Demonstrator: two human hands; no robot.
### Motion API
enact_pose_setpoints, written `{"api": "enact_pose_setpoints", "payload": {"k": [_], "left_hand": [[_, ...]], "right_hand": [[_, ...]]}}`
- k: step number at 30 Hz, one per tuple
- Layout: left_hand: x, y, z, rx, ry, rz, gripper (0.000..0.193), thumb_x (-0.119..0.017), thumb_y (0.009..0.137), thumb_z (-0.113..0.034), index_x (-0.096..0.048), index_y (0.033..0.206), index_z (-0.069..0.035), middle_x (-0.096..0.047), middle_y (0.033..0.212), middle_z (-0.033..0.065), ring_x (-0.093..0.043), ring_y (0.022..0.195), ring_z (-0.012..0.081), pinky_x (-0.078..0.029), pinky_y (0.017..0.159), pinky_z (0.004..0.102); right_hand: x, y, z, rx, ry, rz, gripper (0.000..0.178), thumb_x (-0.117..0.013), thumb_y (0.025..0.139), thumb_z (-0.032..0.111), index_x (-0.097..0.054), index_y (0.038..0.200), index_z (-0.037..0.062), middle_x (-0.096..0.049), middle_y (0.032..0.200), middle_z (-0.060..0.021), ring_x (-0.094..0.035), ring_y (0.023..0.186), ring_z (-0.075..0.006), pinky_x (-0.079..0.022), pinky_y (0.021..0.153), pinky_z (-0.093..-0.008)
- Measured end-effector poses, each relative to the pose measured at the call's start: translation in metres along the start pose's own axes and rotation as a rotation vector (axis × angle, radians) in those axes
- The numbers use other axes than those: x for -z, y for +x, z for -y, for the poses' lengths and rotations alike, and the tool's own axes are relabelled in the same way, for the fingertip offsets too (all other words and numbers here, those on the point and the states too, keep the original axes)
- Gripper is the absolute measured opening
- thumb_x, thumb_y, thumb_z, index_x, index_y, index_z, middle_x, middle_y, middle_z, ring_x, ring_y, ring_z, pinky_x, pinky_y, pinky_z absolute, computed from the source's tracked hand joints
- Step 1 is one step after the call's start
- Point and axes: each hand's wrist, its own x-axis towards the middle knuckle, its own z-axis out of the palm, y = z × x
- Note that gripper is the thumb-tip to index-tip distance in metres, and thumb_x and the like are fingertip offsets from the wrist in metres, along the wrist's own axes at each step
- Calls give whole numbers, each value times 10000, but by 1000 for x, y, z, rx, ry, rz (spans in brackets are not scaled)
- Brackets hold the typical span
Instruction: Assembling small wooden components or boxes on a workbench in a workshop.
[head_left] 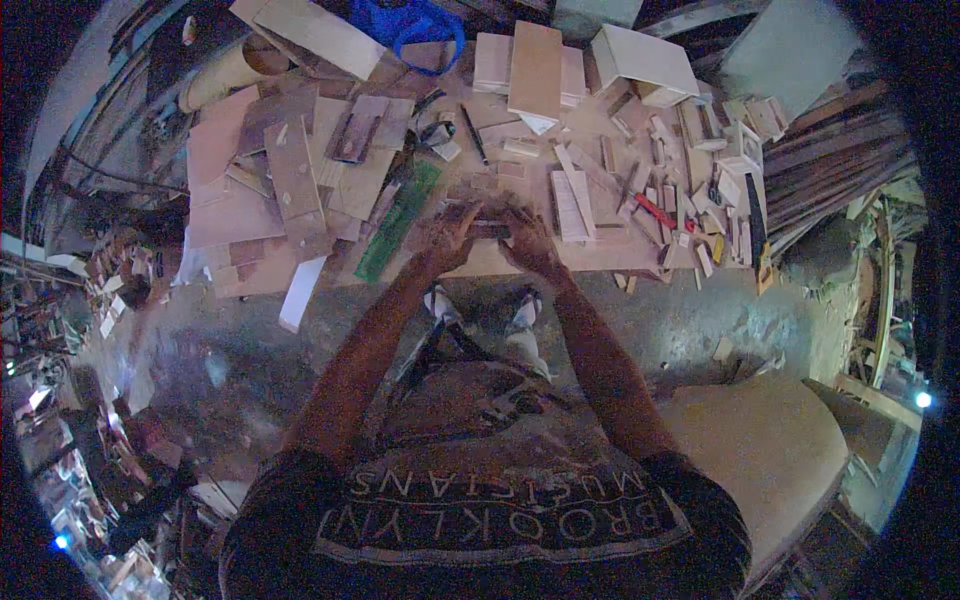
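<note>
Both my arms reach forward to the near edge of the wooden worktable (340, 278). My left hand (448, 240) and my right hand (530, 242) face each other, fingers bent round the two ends of a small dark wooden piece (490, 229). The fingers cover most of it, so its full shape is hidden. Left of my left hand a long green strip (400, 222) lies slantwise. Just right of my right hand rests a pale slatted wooden piece (572, 205). Small flat wood pieces (484, 182) lie beyond my fingertips.
Thin boards (290, 180) overlap on the left, with a white strip (296, 295) jutting over the edge. Wood offcuts, a red-handled tool (655, 212) and a handsaw (759, 235) crowd the right. Farther back are a pale box (645, 65) and a blue bag (425, 30).
</note>
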Motion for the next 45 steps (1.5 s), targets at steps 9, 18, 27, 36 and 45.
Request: {"api": "enact_pose_setpoints", "payload": {"k": [9,18,27,36,45], "left_hand": [[2,9,10,-92,24,-107,526,-531,924,-414,-430,1361,-140,-553,1284,160,-530,1162,377,-413,989,473],[-22,0,15,-127,276,-97,620,-550,838,-166,-340,1415,-76,-469,1318,232,-454,1203,413,-317,1034,525],[9,8,-4,35,-264,76,666,-557,843,-216,-303,1439,-60,-458,1331,239,-430,1219,432,-306,1046,533],[66,-5,-25,-30,-164,-38,661,-596,848,-250,-325,1418,-54,-401,1395,235,-422,1246,413,-299,1068,498],[56,-111,-41,560,-49,-306,337,-547,845,-92,-578,1168,-2,-633,953,217,-626,874,368,-510,752,446]], "right_hand": [[9,9,10,34,4,45,561,-692,737,194,-509,1262,117,-468,1327,-186,-442,1208,-427,-373,994,-555],[4,5,9,33,-20,-43,579,-693,730,223,-503,1263,99,-440,1346,-185,-461,1176,-424,-381,979,-535],[16,3,13,-101,-31,146,628,-702,710,250,-491,1283,103,-411,1386,-170,-425,1226,-407,-358,996,-515],[44,-18,22,-170,125,-97,599,-671,770,189,-453,1320,91,-439,1367,-188,-470,1198,-375,-413,955,-487],[54,-156,-40,-913,366,-242,348,-589,868,78,-556,1215,61,-664,931,-142,-637,840,-211,-505,738,-327]]}}
